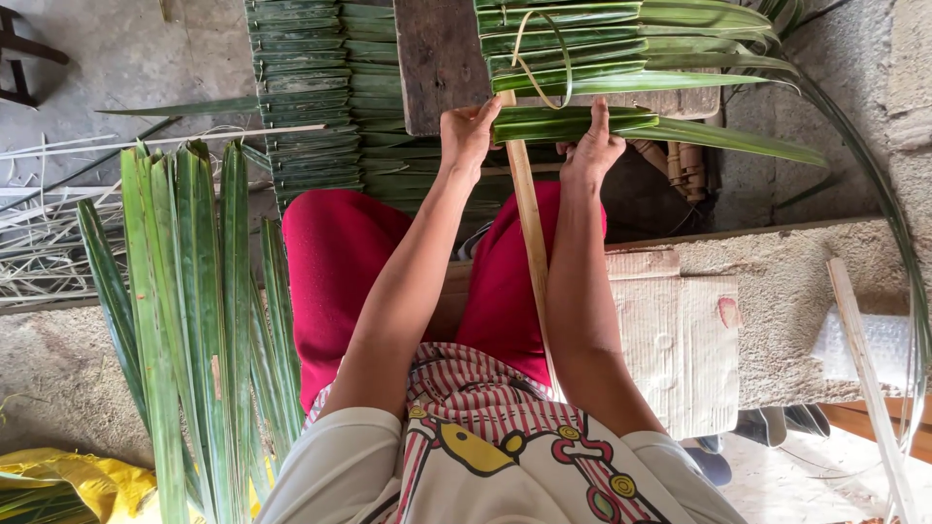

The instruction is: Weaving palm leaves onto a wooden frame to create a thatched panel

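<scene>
My left hand and my right hand both grip a folded green palm leaf wrapped over a long pale bamboo slat that runs from my lap up to a wooden board. Above this leaf, several folded leaves lie stacked on the same slat, with a thin yellowish strip looped through them. Their long tips fan out to the right. My red-clad legs are below the hands.
A bundle of loose green palm leaves lies to my left. A finished leaf panel is spread on the floor ahead. Cardboard covers a concrete step at right. A yellow bag sits bottom left.
</scene>
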